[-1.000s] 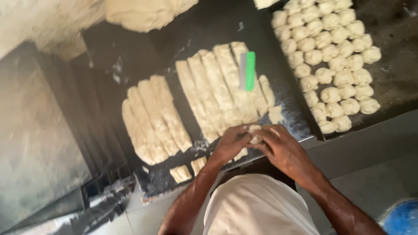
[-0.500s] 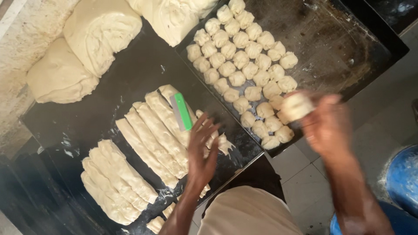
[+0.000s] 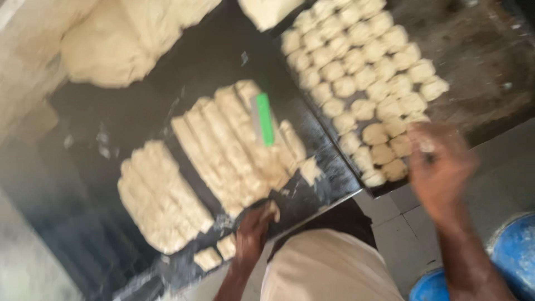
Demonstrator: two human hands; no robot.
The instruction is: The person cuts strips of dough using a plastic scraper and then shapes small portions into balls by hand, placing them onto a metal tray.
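My left hand [image 3: 253, 229] is at the near edge of the dark worktable [image 3: 139, 117], fingers curled on a small piece of dough [image 3: 273, 210] just below the cut dough strips [image 3: 234, 147]. A scraper with a green handle [image 3: 263, 119] lies on top of those strips. My right hand [image 3: 440, 163] is blurred, hovering at the near rows of dough balls [image 3: 356, 72] on the dark tray [image 3: 479, 50]. Whether it holds a ball is unclear. A second block of strips [image 3: 159, 195] lies to the left.
Large masses of dough [image 3: 106, 50] sit at the table's far left. Two small cut pieces [image 3: 209, 258] lie by the near edge. A blue bucket [image 3: 501, 262] stands on the tiled floor at lower right. My light apron [image 3: 329, 267] fills the bottom centre.
My right hand, which held a dough ball above the tray, has dropped to the tray's near rows. My left hand moved from the strips down to the table's near edge. The view shifted.
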